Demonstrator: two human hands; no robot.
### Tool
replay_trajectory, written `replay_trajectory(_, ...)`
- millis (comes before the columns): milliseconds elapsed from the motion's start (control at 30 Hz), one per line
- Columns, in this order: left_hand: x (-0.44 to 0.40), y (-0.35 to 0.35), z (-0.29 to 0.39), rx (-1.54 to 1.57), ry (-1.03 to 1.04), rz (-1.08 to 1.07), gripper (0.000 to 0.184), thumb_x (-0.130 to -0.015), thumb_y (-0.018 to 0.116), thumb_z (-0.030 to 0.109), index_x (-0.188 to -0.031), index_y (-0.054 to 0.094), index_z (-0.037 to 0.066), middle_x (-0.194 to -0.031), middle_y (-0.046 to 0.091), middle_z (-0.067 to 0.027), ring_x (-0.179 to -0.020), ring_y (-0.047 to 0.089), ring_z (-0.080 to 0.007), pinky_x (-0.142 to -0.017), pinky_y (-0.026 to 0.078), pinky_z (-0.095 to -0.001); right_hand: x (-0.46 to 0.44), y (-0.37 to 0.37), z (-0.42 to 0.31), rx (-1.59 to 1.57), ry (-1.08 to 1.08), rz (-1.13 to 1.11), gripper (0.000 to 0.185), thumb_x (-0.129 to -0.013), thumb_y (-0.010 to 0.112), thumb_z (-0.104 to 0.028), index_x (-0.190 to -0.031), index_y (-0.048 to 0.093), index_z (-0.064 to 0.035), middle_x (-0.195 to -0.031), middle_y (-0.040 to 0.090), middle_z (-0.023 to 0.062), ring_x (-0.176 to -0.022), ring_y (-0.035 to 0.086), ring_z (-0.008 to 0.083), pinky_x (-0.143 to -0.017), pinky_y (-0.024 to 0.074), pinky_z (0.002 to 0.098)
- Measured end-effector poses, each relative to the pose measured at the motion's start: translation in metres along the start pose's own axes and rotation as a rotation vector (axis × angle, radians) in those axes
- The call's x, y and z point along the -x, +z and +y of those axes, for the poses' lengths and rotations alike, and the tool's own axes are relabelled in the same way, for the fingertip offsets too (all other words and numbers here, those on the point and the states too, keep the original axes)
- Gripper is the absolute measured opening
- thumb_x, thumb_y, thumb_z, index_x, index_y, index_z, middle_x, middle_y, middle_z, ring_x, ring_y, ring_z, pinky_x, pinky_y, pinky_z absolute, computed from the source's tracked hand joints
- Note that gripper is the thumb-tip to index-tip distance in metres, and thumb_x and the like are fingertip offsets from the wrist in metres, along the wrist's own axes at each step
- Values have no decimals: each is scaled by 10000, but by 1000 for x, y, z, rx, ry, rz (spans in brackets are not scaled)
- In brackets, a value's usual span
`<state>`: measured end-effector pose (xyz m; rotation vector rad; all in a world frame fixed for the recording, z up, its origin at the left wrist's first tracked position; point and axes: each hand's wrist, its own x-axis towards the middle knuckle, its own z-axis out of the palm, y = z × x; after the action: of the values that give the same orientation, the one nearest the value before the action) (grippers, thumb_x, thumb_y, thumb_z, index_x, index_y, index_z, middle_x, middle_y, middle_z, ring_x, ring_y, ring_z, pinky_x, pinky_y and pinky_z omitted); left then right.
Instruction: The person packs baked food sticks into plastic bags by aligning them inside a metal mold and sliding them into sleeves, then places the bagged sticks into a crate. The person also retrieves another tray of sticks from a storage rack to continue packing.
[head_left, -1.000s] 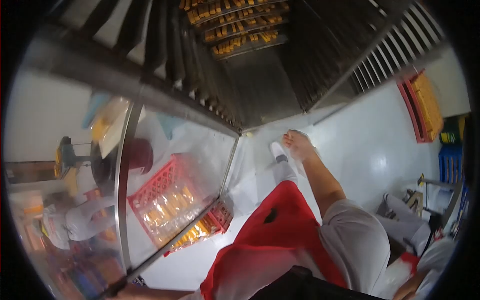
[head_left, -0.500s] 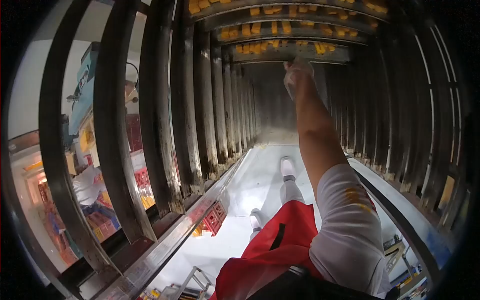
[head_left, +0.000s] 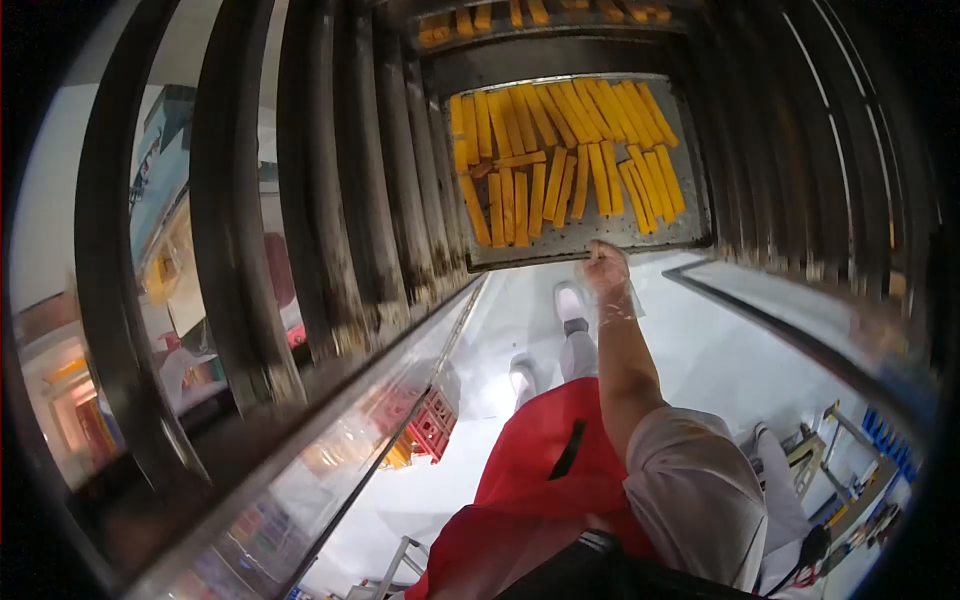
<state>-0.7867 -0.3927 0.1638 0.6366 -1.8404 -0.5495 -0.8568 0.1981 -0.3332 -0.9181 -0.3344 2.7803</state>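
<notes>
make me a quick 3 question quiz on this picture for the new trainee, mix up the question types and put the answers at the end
1. Which of the wearer's hands shows at the near edge of the tray?

2. True or false: the yellow sticks lie in two rough rows on the tray.

3. What colour is the wearer's apron?
A) blue
B) red
C) green

Key:
1. The right hand.
2. True.
3. B.
</notes>
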Motion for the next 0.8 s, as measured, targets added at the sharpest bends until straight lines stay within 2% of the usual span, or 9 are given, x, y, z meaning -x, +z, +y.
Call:
replay_trajectory(33, -4, -4, -5, 6, 14, -12, 262, -820, 449, 122, -1058, 448, 12, -955, 546, -178, -867, 551, -330, -787, 436, -419, 20, -3, 11, 22, -109, 81, 94, -772, 569, -52, -862, 581, -28, -810, 612, 69, -682, 583, 189, -517, 479, 298)
replay_trajectory(133, -18, -20, -21, 22, 50, -44, 271, -823, 444, 117, -1071, 441, 9, -961, 542, -185, -874, 548, -336, -791, 433, -424, 57, -15, 23, -71, -159, -30, 55, -767, 572, -56, -818, 585, -38, -772, 604, 63, -622, 565, 172, -487, 443, 274)
replay_trajectory(267, -41, -60, -66, 93, 73, -81, 282, -827, 438, 111, -1089, 431, 6, -969, 537, -194, -883, 544, -344, -795, 429, -430, 137, -41, 41, 34, -209, -81, 13, -762, 568, -57, -761, 578, -49, -713, 581, 47, -579, 535, 149, -477, 421, 266)
replay_trajectory(400, -68, -96, -101, 157, 111, -122, 293, -831, 431, 104, -1106, 421, 3, -976, 532, -202, -892, 540, -352, -800, 424, -436, 255, -35, 59, 71, -256, 65, 70, -749, 543, -48, -683, 541, -72, -634, 492, -5, -523, 448, 117, -481, 389, 236)
replay_trajectory(467, -77, -105, -119, 169, 134, -154, 299, -833, 428, 101, -1114, 416, 1, -980, 530, -206, -896, 538, -356, -802, 422, -439, 292, -63, 76, 293, -377, 112, 67, -736, 560, -45, -679, 540, -75, -626, 483, -8, -519, 444, 118, -476, 378, 228)
replay_trajectory(533, -87, -114, -133, 184, 165, -172, 305, -835, 424, 98, -1123, 411, 0, -984, 528, -211, -901, 536, -360, -804, 420, -442, 336, -79, 86, 137, -272, 18, 74, -715, 571, -25, -672, 539, -75, -623, 488, -6, -526, 451, 118, -473, 369, 232)
replay_trajectory(600, -97, -118, -149, 202, 198, -185, 311, -837, 421, 95, -1132, 406, -2, -988, 525, -215, -905, 534, -364, -807, 418, -445, 392, -76, 106, 12, -257, 262, 97, -695, 558, -4, -647, 520, -79, -608, 458, -11, -533, 449, 124, -467, 360, 239)
replay_trajectory(733, -118, -111, -190, 252, 257, -258, 322, -841, 414, 88, -1149, 397, -5, -995, 521, -224, -914, 530, -371, -811, 414, -451, 482, -124, 155, 47, -418, 20, 140, -754, 580, -47, -625, 536, -79, -590, 457, -5, -545, 458, 118, -484, 363, 237)
replay_trajectory(800, -142, -94, -204, 246, 330, -302, 328, -843, 411, 85, -1158, 392, -7, -999, 518, -228, -919, 528, -375, -814, 412, -455, 541, -115, 185, 687, -692, 57, 147, -741, 584, -41, -608, 530, -76, -591, 473, 6, -523, 470, 128, -457, 359, 249)
